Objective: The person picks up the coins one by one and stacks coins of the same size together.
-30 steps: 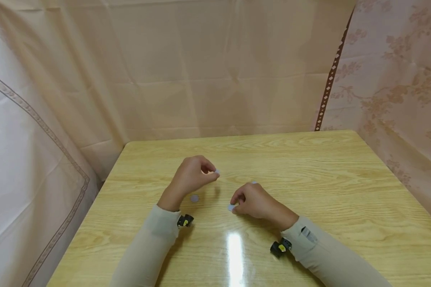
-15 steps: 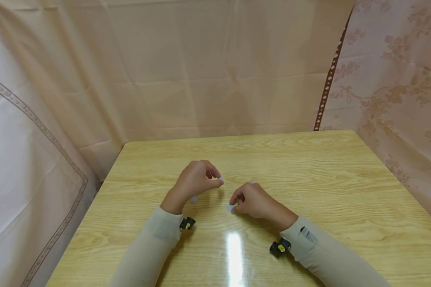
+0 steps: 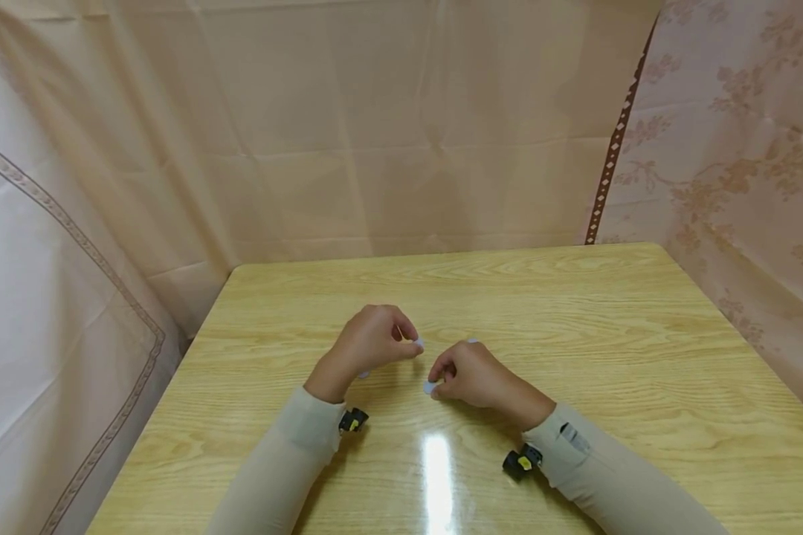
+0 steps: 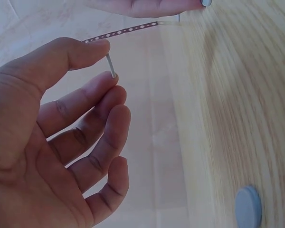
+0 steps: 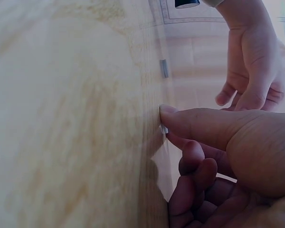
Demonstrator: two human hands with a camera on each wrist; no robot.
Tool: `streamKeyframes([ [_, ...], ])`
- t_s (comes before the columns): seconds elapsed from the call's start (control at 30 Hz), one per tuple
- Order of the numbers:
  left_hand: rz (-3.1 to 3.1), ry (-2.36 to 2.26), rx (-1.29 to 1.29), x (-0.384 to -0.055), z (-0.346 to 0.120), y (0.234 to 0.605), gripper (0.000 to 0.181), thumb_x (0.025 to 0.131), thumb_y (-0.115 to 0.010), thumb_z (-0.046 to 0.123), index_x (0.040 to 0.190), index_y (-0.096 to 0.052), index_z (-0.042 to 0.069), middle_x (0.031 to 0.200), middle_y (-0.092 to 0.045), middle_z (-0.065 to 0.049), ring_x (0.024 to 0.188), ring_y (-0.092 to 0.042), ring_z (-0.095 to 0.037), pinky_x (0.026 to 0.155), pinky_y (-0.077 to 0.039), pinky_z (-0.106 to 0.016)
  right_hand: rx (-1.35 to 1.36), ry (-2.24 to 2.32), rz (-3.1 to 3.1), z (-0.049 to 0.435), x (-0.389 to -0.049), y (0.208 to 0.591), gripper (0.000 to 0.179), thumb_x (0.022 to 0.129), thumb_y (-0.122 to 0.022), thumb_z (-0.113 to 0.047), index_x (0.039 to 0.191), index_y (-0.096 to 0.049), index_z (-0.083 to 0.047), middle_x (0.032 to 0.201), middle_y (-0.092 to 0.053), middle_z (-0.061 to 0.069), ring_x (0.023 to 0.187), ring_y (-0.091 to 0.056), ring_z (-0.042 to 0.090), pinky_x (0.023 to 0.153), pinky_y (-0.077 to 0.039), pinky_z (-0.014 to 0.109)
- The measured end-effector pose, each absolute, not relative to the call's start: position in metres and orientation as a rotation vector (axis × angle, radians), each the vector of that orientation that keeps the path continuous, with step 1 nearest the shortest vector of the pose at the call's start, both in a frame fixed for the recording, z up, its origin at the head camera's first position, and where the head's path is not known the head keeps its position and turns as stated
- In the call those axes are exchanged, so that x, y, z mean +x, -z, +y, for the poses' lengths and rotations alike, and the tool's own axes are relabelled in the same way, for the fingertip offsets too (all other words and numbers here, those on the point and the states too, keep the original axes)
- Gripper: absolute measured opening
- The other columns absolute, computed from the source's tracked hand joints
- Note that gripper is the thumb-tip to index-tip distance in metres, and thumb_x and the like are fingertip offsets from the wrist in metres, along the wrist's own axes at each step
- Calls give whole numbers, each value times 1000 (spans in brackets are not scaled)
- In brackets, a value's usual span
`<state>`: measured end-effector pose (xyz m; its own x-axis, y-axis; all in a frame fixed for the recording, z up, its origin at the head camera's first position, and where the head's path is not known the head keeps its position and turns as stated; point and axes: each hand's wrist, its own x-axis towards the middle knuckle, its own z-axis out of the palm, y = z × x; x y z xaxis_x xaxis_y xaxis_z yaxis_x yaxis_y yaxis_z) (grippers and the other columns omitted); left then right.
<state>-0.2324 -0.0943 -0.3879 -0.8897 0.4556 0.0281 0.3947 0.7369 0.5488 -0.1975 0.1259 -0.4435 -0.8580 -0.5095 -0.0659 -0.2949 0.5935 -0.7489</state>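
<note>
My left hand (image 3: 373,336) is raised over the middle of the table, pinching a small white disc (image 4: 110,65) on edge between thumb and fingertip. Its other fingers are loosely bent. Close to the right and lower, my right hand (image 3: 473,374) pinches another pale disc (image 3: 430,387) right at the tabletop; thumb and finger cover part of it in the right wrist view. A third disc (image 4: 248,207), grey-looking and round, lies flat on the wood, mostly hidden behind the left wrist in the head view. Beyond the right knuckles the edge of one more disc (image 3: 472,340) shows.
The wood-grain table (image 3: 562,297) has rounded back corners. A beige cloth (image 3: 401,134) hangs behind it, with patterned cloth (image 3: 743,171) on the right and pale cloth (image 3: 53,297) on the left. A small black camera (image 3: 353,420) sits at the left cuff, another (image 3: 520,462) at the right.
My left hand has moved right and toward me with its disc, nearing the right hand, and now covers more of the disc lying behind its wrist. The right hand has stayed in place.
</note>
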Motion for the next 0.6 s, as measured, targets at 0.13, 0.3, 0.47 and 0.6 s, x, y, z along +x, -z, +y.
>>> streamKeyframes([
  [0.13,2819,-802,724,-233,-93,389,15,85,-84,37,88,-79,23,89,-71,11,77,-63,-10,67,-53,-30,-647,1116,2559,126,-197,443,6,86,-85,-15,89,-80,-15,60,-59,-4,52,-47,7,51,-38,21],
  [0.3,2792,-789,751,-234,-93,392,14,86,-83,34,86,-79,21,91,-73,8,65,-61,-10,62,-52,-30,-654,1118,2552,126,-198,444,6,86,-84,-16,91,-81,-14,59,-59,-4,52,-46,6,51,-38,21],
  [0.47,2759,-764,777,-235,-91,396,11,85,-83,33,86,-79,22,92,-73,8,64,-61,-10,60,-52,-29,-645,1122,2547,127,-198,444,6,87,-84,-16,91,-81,-15,59,-59,-4,52,-46,8,51,-38,22],
  [0.6,2749,-724,788,-235,-90,399,11,84,-83,33,84,-78,23,88,-72,10,64,-61,-10,59,-52,-29,-645,1123,2545,127,-198,444,7,86,-84,-16,92,-81,-15,60,-60,-4,52,-47,8,51,-39,22],
])
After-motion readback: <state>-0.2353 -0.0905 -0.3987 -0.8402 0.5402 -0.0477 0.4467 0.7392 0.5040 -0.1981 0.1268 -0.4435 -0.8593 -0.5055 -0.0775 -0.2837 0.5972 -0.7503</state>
